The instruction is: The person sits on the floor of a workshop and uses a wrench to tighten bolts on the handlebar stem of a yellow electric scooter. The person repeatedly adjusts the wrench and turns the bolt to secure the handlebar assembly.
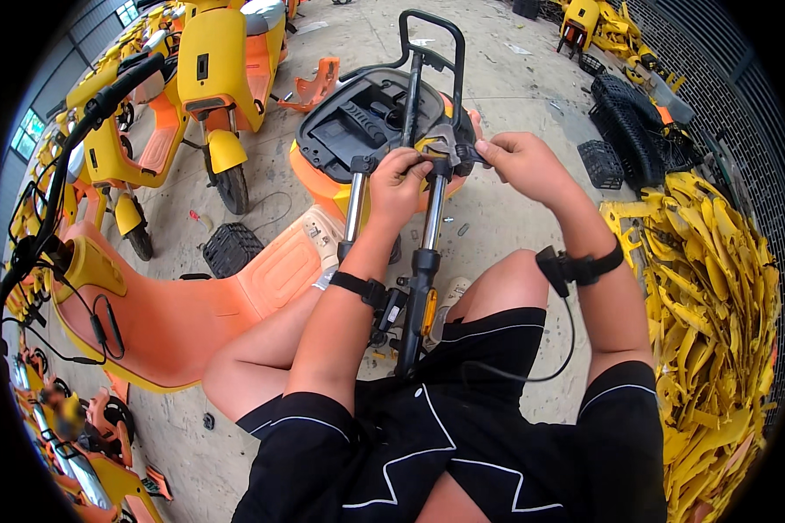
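A scooter's front fork (431, 234) with two shiny tubes and black lower legs slants between my knees. Its dark stem points away over the grey-black tray of an orange-yellow scooter body (306, 179). My left hand (396, 186) is closed at the fork's crown, thumb and forefinger pinched together on it; the palm side is hidden. My right hand (523, 163) grips the dark handle of a wrench (467, 154). The wrench's silvery head lies at the fork crown, close to my left fingertips. Black straps circle both forearms, and a cable hangs from the right one.
An orange scooter footboard shell (174, 318) lies at my left, by black handlebars (105, 100). Yellow scooters (227, 65) stand at the far left. Yellow panels (702, 340) are heaped at my right, with black baskets (600, 164) behind. A black basket (231, 249) rests on the floor.
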`<state>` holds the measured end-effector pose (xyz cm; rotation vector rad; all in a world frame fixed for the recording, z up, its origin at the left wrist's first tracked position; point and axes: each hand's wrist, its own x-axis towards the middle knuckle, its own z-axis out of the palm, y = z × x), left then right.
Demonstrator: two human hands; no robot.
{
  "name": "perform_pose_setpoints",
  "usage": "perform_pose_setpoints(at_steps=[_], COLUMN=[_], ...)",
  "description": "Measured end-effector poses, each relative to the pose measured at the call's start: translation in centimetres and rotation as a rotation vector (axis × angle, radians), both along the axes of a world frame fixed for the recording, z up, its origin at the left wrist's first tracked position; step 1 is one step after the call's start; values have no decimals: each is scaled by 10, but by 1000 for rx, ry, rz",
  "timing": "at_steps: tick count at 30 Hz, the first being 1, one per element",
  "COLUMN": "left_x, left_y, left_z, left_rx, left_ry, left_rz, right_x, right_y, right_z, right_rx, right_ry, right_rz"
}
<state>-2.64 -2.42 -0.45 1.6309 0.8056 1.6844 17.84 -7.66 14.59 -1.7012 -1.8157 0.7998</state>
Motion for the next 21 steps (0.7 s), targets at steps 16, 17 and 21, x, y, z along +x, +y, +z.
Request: perform_pose_setpoints(at_steps=[16,17,21], left_x=[0,0,0], left_y=[-1,-1,-2], left_z=[-3,-2,-1], left_rx=[76,78,74], left_ry=[31,35,67], left_rz=[49,51,68], right_x=[7,5,-4], right_y=[62,68,78], right_z=[17,23,39], right_rx=[17,13,-57], right_ry=[-480,-495,-563], right_rz=[330,364,388])
